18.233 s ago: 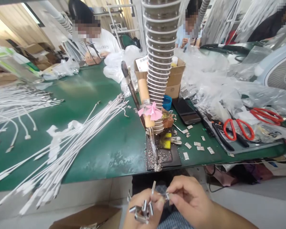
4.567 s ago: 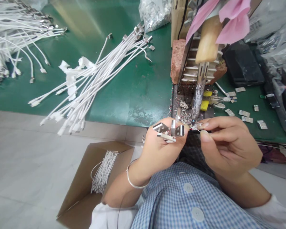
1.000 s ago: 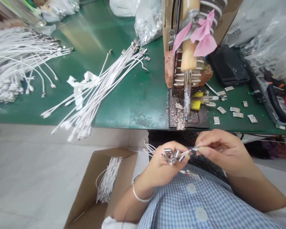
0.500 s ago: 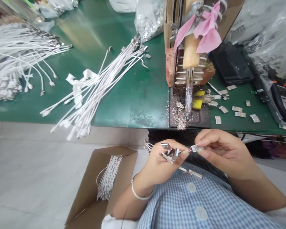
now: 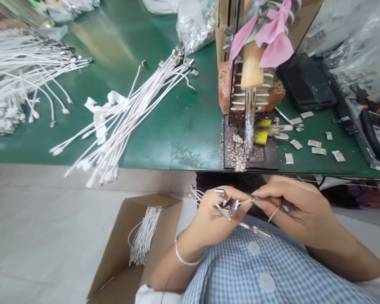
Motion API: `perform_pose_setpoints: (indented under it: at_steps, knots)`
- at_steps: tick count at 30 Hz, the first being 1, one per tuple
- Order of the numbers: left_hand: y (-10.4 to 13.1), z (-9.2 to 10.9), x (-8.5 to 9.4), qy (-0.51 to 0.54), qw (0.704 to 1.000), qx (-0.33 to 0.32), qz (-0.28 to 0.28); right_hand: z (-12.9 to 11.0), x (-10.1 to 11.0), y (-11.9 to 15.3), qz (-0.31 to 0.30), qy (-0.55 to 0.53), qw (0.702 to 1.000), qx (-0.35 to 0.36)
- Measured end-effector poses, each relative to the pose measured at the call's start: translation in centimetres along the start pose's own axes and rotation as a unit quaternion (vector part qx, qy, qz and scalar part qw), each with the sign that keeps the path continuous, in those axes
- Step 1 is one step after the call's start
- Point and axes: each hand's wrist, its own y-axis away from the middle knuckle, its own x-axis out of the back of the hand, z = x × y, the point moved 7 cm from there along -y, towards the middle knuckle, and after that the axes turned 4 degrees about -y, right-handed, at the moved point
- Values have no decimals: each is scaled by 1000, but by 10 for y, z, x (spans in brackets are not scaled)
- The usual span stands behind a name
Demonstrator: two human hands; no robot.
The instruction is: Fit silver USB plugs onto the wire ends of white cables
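Several white cables with metal USB plugs point(image 5: 222, 194) are held in my left hand point(image 5: 213, 217), the plugs poking out between its fingers. Its thumb and forefinger pinch the wire end of one cable. My right hand point(image 5: 296, 209) meets it there, thumb and forefinger closed on a small metal connector point(image 5: 257, 198), mostly covered by the fingertips. A thin white cable piece point(image 5: 273, 214) shows below the right fingers. Under my left hand hangs another cable end point(image 5: 255, 230) with a plug and bared red wire, over the blue checked apron point(image 5: 234, 261).
A soldering iron point(image 5: 252, 71) with a pink cloth stands over a dark tray on the green table point(image 5: 152, 143). White cables point(image 5: 139, 105) lie left of it, loose connectors point(image 5: 318, 150) right. A cardboard box point(image 5: 114, 245) holds cables below.
My right fingers have shifted slightly left, closer to my left fingertips, and now cover most of the connector. A thin white strand has appeared beneath them. The view has moved slightly.
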Motion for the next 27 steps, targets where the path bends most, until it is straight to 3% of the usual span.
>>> perform_pose_setpoints:
  at_steps: [8,14,22,27]
  knots:
    - [2,1,1,-24,1000,-4,10,-6,-2,0,17,16,997,77]
    - [2,1,1,-23,1000,-2,6,-6,-1,-1,22,25,996,88]
    - [2,3,2,-22,1000,3,14,1,-2,0,11,0,999,33]
    - [2,1,0,-22,1000,5,11,-3,-3,-4,3,-1,997,71]
